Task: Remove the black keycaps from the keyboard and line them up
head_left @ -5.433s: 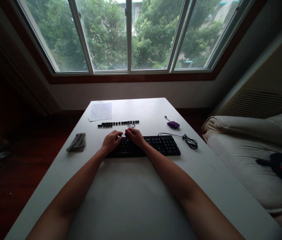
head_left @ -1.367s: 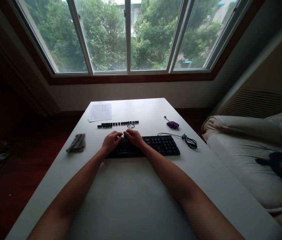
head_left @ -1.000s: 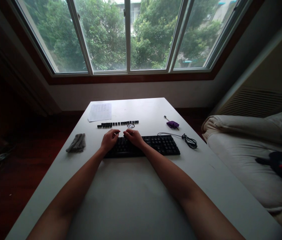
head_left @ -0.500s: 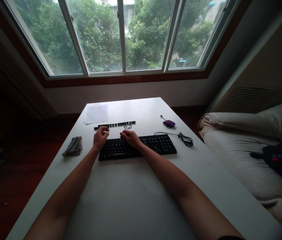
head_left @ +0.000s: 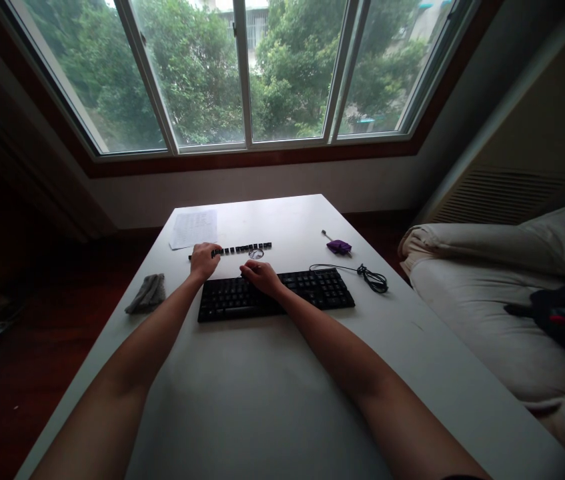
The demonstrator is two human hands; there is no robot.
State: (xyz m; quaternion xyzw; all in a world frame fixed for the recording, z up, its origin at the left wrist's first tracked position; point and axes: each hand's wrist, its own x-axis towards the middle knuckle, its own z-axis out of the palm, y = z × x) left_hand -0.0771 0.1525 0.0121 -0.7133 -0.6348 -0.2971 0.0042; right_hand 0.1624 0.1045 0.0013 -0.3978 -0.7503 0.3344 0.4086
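A black keyboard (head_left: 277,293) lies across the white table. Over its upper middle rests my right hand (head_left: 261,275), fingers curled closed; what they hold, if anything, is hidden. Beyond the keyboard runs a row of loose black keycaps (head_left: 247,249). My left hand (head_left: 205,260) is at the left part of that row, thumb and fingertips pinched on a dark keycap (head_left: 217,252), and it covers several of the others. Just in front of the row, between the hands, lies a small ring-shaped item (head_left: 256,254) that I cannot name.
A grey cloth (head_left: 146,293) lies at the left table edge. Printed paper (head_left: 193,229) is at the far left corner. Right of the keycaps are a purple item (head_left: 339,247) with a thin brush-like stick and the coiled cable (head_left: 373,279). A sofa (head_left: 467,287) stands right of the table.
My left hand has moved forward from the keyboard's upper left edge to the keycap row, its back now turned up. The right hand has stayed in place.
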